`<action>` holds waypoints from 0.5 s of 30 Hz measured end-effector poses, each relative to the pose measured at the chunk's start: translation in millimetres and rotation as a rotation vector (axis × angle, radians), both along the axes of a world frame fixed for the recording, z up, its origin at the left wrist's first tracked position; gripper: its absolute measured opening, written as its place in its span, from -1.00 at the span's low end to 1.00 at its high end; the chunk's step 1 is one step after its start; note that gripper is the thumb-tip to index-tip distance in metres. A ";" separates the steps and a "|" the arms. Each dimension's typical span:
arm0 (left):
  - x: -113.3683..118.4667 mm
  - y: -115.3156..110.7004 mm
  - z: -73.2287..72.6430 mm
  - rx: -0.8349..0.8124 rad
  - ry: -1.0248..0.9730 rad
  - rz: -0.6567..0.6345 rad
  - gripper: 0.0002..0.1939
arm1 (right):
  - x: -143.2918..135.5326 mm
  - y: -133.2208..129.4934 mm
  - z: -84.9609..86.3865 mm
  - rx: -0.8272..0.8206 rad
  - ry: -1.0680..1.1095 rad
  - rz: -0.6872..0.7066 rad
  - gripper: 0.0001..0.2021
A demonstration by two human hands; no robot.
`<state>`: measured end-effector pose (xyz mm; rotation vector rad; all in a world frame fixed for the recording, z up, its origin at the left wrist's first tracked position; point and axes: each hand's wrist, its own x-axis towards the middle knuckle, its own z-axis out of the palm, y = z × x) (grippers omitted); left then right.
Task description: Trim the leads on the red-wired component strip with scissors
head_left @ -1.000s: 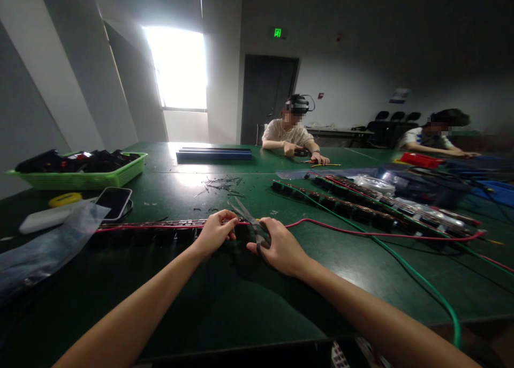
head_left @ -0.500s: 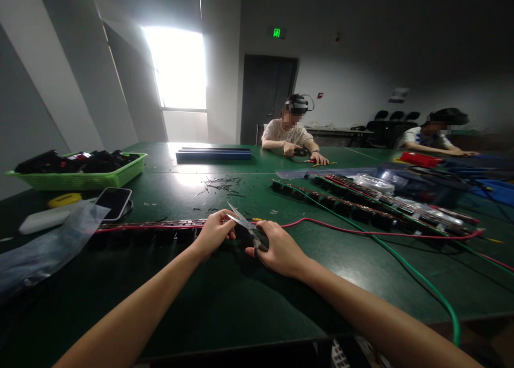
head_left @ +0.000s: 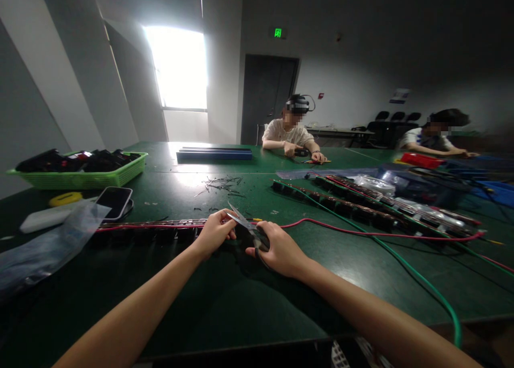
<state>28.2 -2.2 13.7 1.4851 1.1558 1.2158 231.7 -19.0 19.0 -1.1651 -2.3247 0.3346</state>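
My right hand point(head_left: 279, 247) is closed round the dark handles of a pair of scissors point(head_left: 243, 222). Their blades stand slightly apart and point up and left, the tips beside my left hand point(head_left: 214, 231). The left fingers are pinched together at the right end of a dark strip of parts point(head_left: 160, 232); what lies between the fingertips is too small to tell. A red wire point(head_left: 333, 226) runs along the strip, passes behind both hands and continues to the right.
Dark clippings point(head_left: 223, 186) lie beyond my hands. At left are a green basket point(head_left: 80, 179), a phone point(head_left: 114, 203) and a plastic bag point(head_left: 52, 250). Wired strips point(head_left: 341, 206) and a green wire point(head_left: 413, 271) lie right. Two people sit across and at far right, near blue bars point(head_left: 214, 155).
The hand of the person across the table has moved slightly left. My hands and the scissors look almost unchanged.
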 end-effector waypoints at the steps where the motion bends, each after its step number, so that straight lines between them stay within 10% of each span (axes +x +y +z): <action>1: 0.0 0.1 -0.2 0.000 0.000 -0.003 -0.83 | 0.1 0.1 0.3 -0.004 0.002 0.000 -0.49; 15: 0.2 -1.0 -0.1 0.011 0.019 0.000 -0.76 | 0.3 1.5 -1.8 0.002 0.022 -0.007 -0.48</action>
